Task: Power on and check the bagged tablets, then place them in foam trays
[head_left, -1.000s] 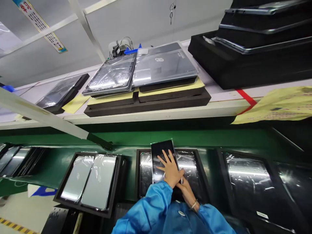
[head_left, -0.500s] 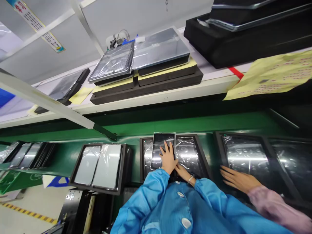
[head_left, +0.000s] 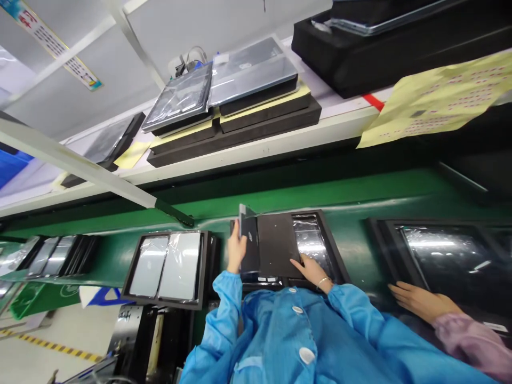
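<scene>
Dark panel (head_left: 250,242) is standing tilted at the left part of a black tray (head_left: 333,250), which is lying on the green surface (head_left: 222,250); its left long edge is sitting raised, and a small pale logo is showing on the face turned toward the right. Left hand (head_left: 237,248) is gripping that raised edge from the outer side, fingers close together; the panel is lying immediately to the right of this hand, touching it, so the left hand is being the nearer of the two. Long axis is running roughly away from the wearer, from the body toward the shelf (head_left: 244,153). Right hand (head_left: 314,271) is pinching the lower right edge of a matte board (head_left: 277,245), fingers narrow on it; the board is lying just beside the panel, between it and the right hand. Whether board and panel are touching cannot be told. Film-wrapped panel (head_left: 311,234) is showing in the tray beyond the board's right edge. To the left, well apart from the hands, a second tray (head_left: 204,266) is holding two pale panels (head_left: 181,266). On the right, a co-worker's hand (head_left: 426,303), pink-sleeved, is resting near a large glossy panel (head_left: 444,256).
</scene>
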